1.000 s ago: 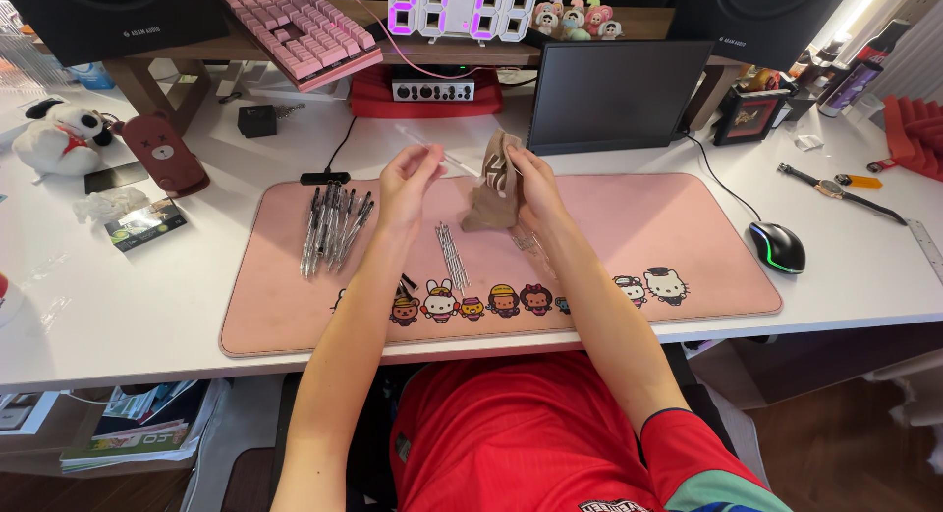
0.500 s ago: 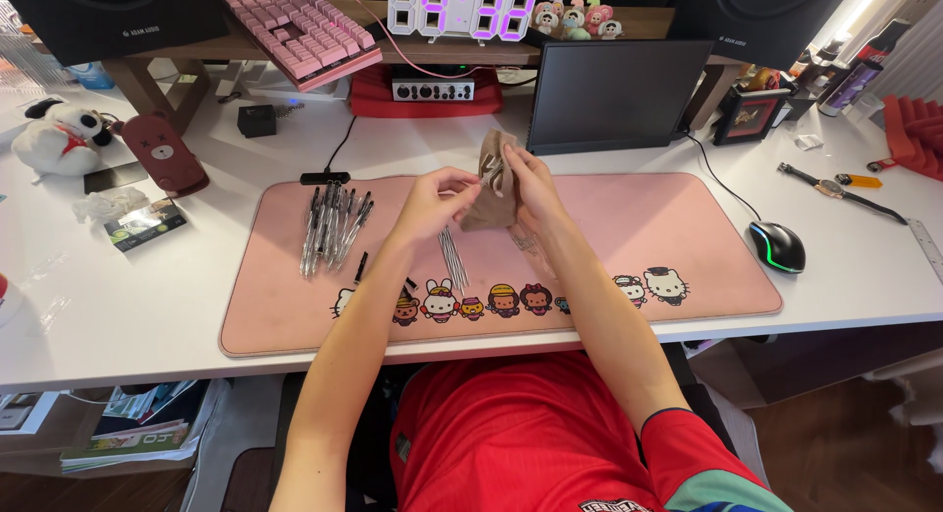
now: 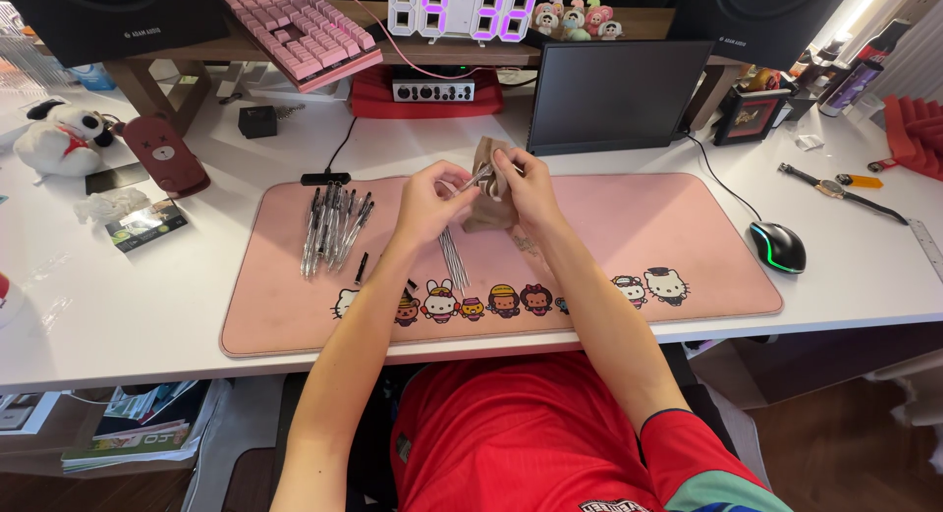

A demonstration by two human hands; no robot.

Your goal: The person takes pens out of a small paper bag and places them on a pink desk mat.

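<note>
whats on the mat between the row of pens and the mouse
In the head view, both hands holding a small brown pouch, with thin pen refills on the mat below; the rest is bare mat.

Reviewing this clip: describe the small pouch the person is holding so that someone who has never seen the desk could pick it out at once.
Start at the large pink desk mat in front of the dark monitor. Above the mat's upper middle, the left hand and right hand meet around a small tan-brown pouch. It is the only soft brown item there; the neighbouring pens lie flat in a row to the left.
</note>
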